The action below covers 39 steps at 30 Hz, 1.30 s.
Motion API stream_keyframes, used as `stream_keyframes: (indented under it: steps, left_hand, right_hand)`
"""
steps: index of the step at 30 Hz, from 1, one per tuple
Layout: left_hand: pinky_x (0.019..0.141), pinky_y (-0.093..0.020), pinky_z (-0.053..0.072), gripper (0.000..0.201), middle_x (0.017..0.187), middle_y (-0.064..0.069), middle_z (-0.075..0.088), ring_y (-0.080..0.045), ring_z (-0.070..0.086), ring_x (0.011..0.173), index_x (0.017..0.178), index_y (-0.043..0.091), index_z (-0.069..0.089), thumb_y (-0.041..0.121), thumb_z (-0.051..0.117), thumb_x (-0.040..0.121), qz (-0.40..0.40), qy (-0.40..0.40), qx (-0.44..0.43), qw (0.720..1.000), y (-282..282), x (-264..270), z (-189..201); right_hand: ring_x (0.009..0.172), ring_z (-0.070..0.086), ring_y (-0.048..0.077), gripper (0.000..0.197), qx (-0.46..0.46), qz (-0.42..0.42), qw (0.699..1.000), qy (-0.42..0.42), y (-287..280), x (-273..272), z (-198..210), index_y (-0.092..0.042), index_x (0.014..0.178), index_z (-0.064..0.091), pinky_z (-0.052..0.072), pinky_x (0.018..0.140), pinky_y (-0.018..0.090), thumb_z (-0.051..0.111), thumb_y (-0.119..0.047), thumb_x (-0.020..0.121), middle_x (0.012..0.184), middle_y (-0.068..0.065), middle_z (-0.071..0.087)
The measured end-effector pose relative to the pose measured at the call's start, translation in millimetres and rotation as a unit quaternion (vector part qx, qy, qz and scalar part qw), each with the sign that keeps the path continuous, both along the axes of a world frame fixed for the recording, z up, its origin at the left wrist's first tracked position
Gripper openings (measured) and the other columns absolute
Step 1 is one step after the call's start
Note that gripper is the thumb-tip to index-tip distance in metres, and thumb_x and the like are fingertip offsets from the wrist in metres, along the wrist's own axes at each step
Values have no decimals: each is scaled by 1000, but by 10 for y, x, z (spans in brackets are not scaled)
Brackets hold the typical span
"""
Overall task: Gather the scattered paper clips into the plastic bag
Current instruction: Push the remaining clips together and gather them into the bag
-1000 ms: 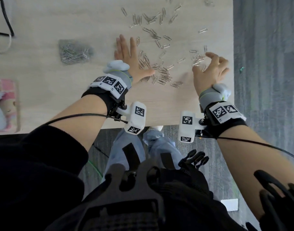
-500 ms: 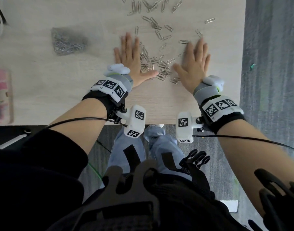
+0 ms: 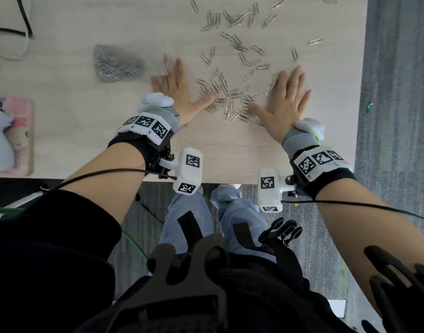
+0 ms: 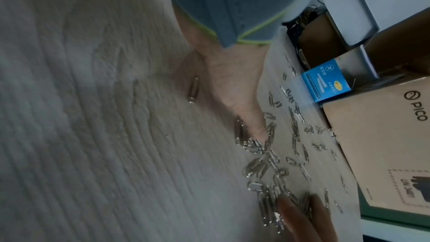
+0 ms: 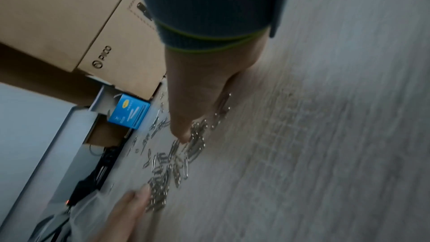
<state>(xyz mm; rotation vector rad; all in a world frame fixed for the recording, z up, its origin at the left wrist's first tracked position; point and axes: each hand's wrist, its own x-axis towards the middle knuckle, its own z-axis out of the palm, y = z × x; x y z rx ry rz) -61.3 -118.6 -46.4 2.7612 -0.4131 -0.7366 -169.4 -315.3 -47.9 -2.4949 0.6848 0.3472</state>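
Silver paper clips lie heaped between my two hands on the pale wooden table, with more loose clips scattered farther back. My left hand lies flat, palm down, its thumb against the heap's left side. My right hand lies flat on the heap's right side, thumb touching the clips. A clear plastic bag holding a mass of clips lies left of my left hand, its open end near my fingertips. The wrist views show each thumb at the clip heap.
A pink case with a white soft toy lies at the table's left edge. Cables run across the back left. The table ends just right of my right hand. A cardboard box and a blue box stand beyond the table's far side.
My right hand has gone from curled fingers over clips near the right edge to lying flat, sweeping clips leftward into the heap. My left hand has stayed flat.
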Motion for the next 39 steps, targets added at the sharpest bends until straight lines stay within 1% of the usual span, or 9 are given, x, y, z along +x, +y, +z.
stream_keyframes:
  steps: [3, 6, 8, 10, 13, 15, 24, 31, 39]
  left_hand:
    - [113, -51, -12, 113, 155, -15, -16, -27, -16, 144, 146, 10, -7, 67, 57, 73, -63, -2, -35, 997, 39, -74, -8]
    - [115, -47, -9, 118, 157, -11, -9, -25, -13, 145, 147, 11, 1, 69, 59, 62, -95, -1, -88, 992, 40, -101, -1]
    - [116, -44, -6, 116, 158, -9, -3, -24, -9, 145, 147, 11, 3, 64, 64, 64, -112, 16, -127, 985, 9, -103, 26]
    - [116, -42, -4, 115, 157, -10, -2, -26, -8, 145, 147, 11, 4, 59, 69, 66, -122, 14, -153, 981, -15, -105, 58]
    - [115, -46, -4, 120, 157, -13, -7, -31, -12, 144, 147, 12, 4, 64, 70, 61, -125, -28, -103, 986, 28, -82, 58]
    - [115, -50, -6, 125, 156, -15, -11, -30, -13, 144, 147, 15, 0, 63, 72, 58, -121, -40, -48, 991, 117, -84, 25]
    - [112, -57, -6, 131, 156, -15, -9, -29, -10, 144, 147, 13, -7, 83, 52, 54, -166, -94, 14, 982, 124, -146, -87]
    - [112, -58, 1, 130, 157, -13, -9, -27, -9, 145, 146, 12, -8, 86, 44, 54, -182, -111, 24, 977, -42, -49, -100]
    - [113, -58, -1, 123, 157, -13, -6, -27, -6, 145, 146, 14, -6, 88, 35, 57, -206, -129, 22, 970, -248, 176, -120]
  right_hand:
    - [145, -16, 31, 96, -16, 93, 996, 10, 122, -24, -47, -10, 150, -3, -15, 113, 49, 46, -61, 86, 156, 17, -15]
    - [145, -15, 31, 99, -7, 150, 989, 1, 216, 20, -42, -9, 150, -3, -13, 114, 49, 37, -69, 81, 157, 15, -13]
    - [145, -13, 31, 109, 12, 168, 986, -10, 242, 56, -25, -7, 150, -2, -12, 115, 47, 28, -76, 71, 157, 15, -11]
    - [145, -12, 31, 116, 21, 167, 985, -23, 239, 61, -12, -6, 150, -2, -11, 115, 45, 32, -78, 66, 157, 16, -10]
    - [145, -14, 34, 123, 0, 148, 989, -18, 176, 1, -11, -4, 149, -4, -11, 115, 47, 56, -74, 67, 156, 19, -12]
    - [144, -16, 35, 130, -26, 138, 990, 10, 96, -67, -6, -3, 148, -7, -13, 113, 50, 61, -73, 64, 155, 20, -15]
    - [145, -12, 31, 135, -110, 156, 980, 51, 22, -97, -75, 0, 147, -9, -12, 110, 58, 17, -93, 53, 156, 19, -13]
    - [147, -3, 30, 129, -142, 167, 975, 29, 15, 103, -172, -2, 149, 0, -6, 111, 60, 10, -92, 56, 158, 15, -3]
    - [147, -1, 29, 119, -149, 175, 973, 14, 60, 377, -173, -3, 149, 3, -4, 112, 59, 7, -87, 64, 158, 14, 1]
